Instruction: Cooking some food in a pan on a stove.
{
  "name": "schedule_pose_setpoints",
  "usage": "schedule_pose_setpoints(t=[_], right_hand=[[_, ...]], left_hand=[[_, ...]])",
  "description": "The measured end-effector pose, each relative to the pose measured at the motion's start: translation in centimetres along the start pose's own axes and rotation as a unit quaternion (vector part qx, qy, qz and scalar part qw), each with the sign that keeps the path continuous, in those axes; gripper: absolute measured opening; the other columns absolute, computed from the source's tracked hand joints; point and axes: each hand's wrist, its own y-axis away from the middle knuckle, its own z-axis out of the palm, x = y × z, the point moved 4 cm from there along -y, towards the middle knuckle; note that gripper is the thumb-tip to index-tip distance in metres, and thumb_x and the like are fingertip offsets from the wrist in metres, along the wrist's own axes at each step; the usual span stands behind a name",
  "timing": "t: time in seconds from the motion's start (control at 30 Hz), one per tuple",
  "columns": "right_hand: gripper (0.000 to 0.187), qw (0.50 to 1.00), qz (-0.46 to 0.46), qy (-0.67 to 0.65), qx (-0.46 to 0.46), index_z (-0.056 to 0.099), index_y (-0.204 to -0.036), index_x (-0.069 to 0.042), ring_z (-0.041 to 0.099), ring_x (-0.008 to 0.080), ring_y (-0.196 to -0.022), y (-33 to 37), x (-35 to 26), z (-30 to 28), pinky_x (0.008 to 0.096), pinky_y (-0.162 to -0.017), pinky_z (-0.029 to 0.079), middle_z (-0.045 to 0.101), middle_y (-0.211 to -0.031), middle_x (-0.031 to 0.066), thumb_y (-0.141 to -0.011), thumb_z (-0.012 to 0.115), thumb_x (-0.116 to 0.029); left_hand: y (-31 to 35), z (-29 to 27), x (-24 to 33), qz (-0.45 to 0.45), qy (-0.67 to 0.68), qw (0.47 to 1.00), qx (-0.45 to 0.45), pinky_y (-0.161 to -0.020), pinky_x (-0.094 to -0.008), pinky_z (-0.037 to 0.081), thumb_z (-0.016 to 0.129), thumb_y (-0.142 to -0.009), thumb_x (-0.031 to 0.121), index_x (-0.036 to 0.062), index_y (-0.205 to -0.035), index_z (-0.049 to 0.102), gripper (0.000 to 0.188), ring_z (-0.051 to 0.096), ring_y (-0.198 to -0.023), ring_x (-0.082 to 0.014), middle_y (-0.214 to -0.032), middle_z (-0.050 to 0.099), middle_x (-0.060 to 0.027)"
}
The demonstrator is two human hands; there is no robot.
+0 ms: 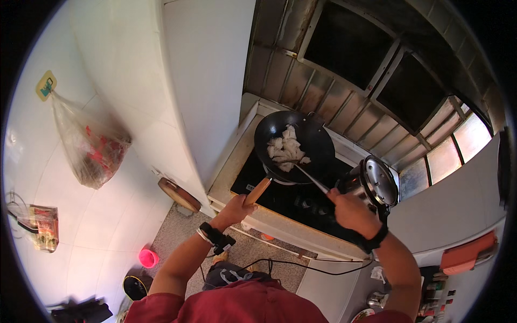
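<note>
A black wok (318,140) stands on the dark cooktop (301,207), with pale white food pieces (285,146) heaped toward its left side. My left hand (233,211) is closed round the wok's wooden handle, the light-brown grip (258,191) pointing back toward me. In my right hand (355,213) is the long metal shaft of a spatula (315,180), which slants down to the left into the wok. Its working end lies at the near edge of the food, partly hidden by it.
A steel pressure cooker (379,180) stands right of the wok, close beside my right hand. Range-hood panels (347,46) hang over the far side. A white wall panel (207,75) rises left of the cooktop. A cable (318,269) crosses in front of my body.
</note>
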Motion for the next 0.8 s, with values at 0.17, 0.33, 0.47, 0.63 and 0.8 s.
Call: schedule_pose_setpoints(t=[0.17,0.33,0.47,0.63,0.8], right_hand=[[0.023,0.998,0.0,-0.065,0.011,0.053,-0.105,0.007,0.064,0.0401,-0.075,-2.1,2.0,1.9,0.0477,-0.063,0.05,0.061,-0.079,0.0289,-0.087,0.045,-0.004],[0.018,0.996,0.001,-0.084,-0.013,0.055,-0.096,0.006,0.063,0.0395,-0.07,-0.7,3.4,-2.6,0.0461,-0.063,0.048,0.061,-0.076,0.0273,-0.087,0.05,-0.008],[0.029,0.999,0.025,-0.036,-0.022,0.054,-0.111,0.001,0.062,0.0419,-0.083,0.8,2.5,0.4,0.0483,-0.072,0.049,0.061,-0.087,0.0265,-0.082,0.051,-0.005],[0.03,0.997,0.049,-0.044,-0.036,0.054,-0.111,0.002,0.061,0.0434,-0.083,-0.4,0.2,5.1,0.0519,-0.075,0.048,0.062,-0.094,0.0269,-0.082,0.049,-0.005],[0.028,0.994,0.021,-0.107,-0.002,0.054,-0.11,0.001,0.062,0.0427,-0.079,-2.4,1.3,-1.2,0.0473,-0.07,0.049,0.061,-0.083,0.0261,-0.084,0.052,-0.009]], left_hand=[[0.2,0.2,1.5,0.01,0.014,1.0,0.0,-0.054,-0.0356,0.045,0.069,-0.083,0.026,-0.0053,-0.087,0.059,0.033,0.059,-0.059,-0.0205,-0.068,0.061,-0.0118],[0.4,-0.5,0.7,-0.006,0.012,1.0,0.008,-0.047,-0.0323,0.043,0.069,-0.083,0.027,-0.0033,-0.084,0.059,0.032,0.056,-0.052,-0.0167,-0.066,0.06,-0.0085],[0.2,-0.3,0.7,0.005,0.004,1.0,0.016,-0.044,-0.0319,0.041,0.069,-0.083,0.027,-0.0023,-0.082,0.058,0.031,0.053,-0.048,-0.0146,-0.063,0.058,-0.0071],[0.0,-0.2,0.5,-0.009,0.026,1.0,-0.003,-0.045,-0.0321,0.042,0.068,-0.083,0.026,-0.0023,-0.082,0.057,0.03,0.054,-0.05,-0.0146,-0.064,0.058,-0.0074],[0.1,-0.2,0.1,0.035,0.004,0.999,-0.012,-0.055,-0.0355,0.043,0.068,-0.084,0.028,-0.0039,-0.087,0.056,0.034,0.054,-0.059,-0.0186,-0.066,0.056,-0.0098]])
